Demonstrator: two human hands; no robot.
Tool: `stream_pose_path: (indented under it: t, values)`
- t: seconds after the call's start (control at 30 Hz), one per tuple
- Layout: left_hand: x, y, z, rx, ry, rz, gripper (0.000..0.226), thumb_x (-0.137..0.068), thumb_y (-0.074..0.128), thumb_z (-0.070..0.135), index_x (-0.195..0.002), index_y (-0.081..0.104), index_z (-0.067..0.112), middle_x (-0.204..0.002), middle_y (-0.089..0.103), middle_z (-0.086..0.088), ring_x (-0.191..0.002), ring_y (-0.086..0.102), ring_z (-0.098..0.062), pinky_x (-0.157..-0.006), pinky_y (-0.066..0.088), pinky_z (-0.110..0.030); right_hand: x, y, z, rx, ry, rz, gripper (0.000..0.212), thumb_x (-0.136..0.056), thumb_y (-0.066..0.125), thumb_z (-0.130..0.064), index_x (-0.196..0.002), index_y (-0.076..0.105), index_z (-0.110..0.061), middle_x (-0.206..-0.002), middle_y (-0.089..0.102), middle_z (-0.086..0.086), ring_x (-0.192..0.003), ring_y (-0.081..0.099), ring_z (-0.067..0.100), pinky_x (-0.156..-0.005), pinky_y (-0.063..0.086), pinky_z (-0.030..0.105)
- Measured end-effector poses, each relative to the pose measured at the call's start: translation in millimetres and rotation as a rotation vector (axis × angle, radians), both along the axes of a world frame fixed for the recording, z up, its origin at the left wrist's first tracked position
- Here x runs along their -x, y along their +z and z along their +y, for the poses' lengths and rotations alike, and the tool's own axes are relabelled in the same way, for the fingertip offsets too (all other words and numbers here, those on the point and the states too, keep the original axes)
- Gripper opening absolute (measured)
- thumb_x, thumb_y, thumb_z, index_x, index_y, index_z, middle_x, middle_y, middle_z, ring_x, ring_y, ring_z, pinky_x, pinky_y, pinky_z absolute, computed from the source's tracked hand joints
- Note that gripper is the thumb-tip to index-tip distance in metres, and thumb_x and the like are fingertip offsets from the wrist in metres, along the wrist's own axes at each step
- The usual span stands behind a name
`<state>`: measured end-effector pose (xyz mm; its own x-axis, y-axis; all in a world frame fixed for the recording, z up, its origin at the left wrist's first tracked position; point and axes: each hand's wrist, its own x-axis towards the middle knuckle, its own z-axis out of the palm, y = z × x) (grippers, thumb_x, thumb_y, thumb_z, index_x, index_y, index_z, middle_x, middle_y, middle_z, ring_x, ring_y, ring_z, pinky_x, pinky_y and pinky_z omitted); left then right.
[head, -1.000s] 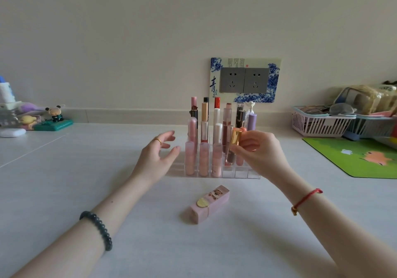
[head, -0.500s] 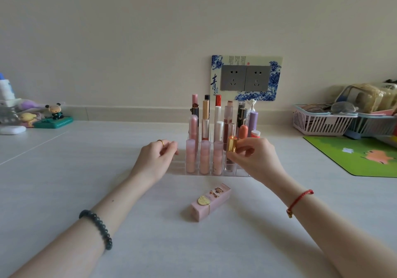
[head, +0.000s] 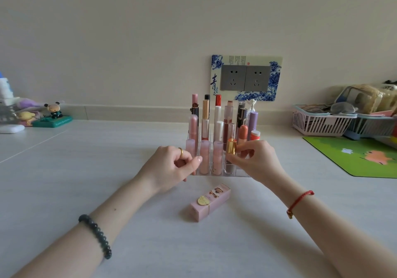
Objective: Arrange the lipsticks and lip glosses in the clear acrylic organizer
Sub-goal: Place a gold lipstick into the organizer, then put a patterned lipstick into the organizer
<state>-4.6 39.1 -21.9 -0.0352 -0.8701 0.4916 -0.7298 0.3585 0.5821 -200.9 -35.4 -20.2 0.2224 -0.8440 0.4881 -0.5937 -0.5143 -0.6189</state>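
A clear acrylic organizer (head: 241, 174) stands mid-table, holding several upright lipsticks and lip glosses in pinks, reds, white and purple. My right hand (head: 257, 161) pinches a gold-capped lip gloss (head: 231, 146) that stands in a front-row slot, fourth from the left. My left hand (head: 171, 166), with a gold ring, rests against the organizer's front left corner, fingers curled at the leftmost pink tube (head: 190, 146); whether it grips the organizer I cannot tell. A pink boxed lipstick (head: 209, 202) lies flat on the table just in front of the organizer.
A socket plate (head: 246, 77) is on the wall behind. Pink and blue baskets (head: 318, 123) with clutter and a green mat (head: 354, 157) are at the right. Figurines and a green box (head: 52, 118) sit at the far left.
My right hand has lowered the gold-capped lip gloss from above the organizer down into a front slot. My left hand closed in from open beside the organizer to its front left corner.
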Motion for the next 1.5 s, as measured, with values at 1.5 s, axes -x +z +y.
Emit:
stream_pose_path:
  t: [1.5]
  values:
    - [36,-3,1,0.109,-0.044,0.267,0.019,-0.072,0.073,0.030,-0.083,0.062,0.039,-0.076,0.068,0.016,-0.058,0.062,-0.011,-0.057,0.049,-0.015,15,42,31,-0.125,0.487,-0.254,0.026,-0.076,0.067,-0.008,-0.089,0.062,-0.030,-0.086,0.070,-0.002,-0.072,0.068,0.012,-0.064,0.057,0.021]
